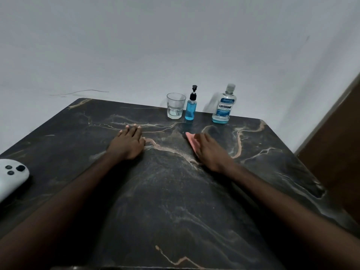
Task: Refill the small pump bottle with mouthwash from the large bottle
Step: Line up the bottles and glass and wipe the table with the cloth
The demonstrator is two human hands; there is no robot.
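Blue liquid fills most of the small pump bottle point(191, 106), which stands upright near the far edge of the dark marbled table point(175, 191), its black pump head on and its long axis vertical. Taking that bottle as the landmark: a clear glass tumbler point(176, 105) stands just beside it on the left, close but apparently not touching, and the large mouthwash bottle point(224, 105) stands apart from it on the right, also upright, capped, with only a shallow band of blue showing at its base. Both hands lie nearer the person than the pump bottle, on the table. The right hand point(211, 151) sits just nearer and slightly right of the bottle, lying over a pink cloth or sponge point(190, 141) whose tip pokes out toward the bottle; whether the fingers grip it or only press on it cannot be told. The left hand point(128, 143) is farther off, nearer and to the left, flat and spread, palm down, holding nothing. Judging from this, the right hand is the closer one to both bottles, while the left has a free reach past the tumbler to steady the pump bottle. Far to the left of the bottle, at the table's near-left edge, rests a white controller point(11, 176).
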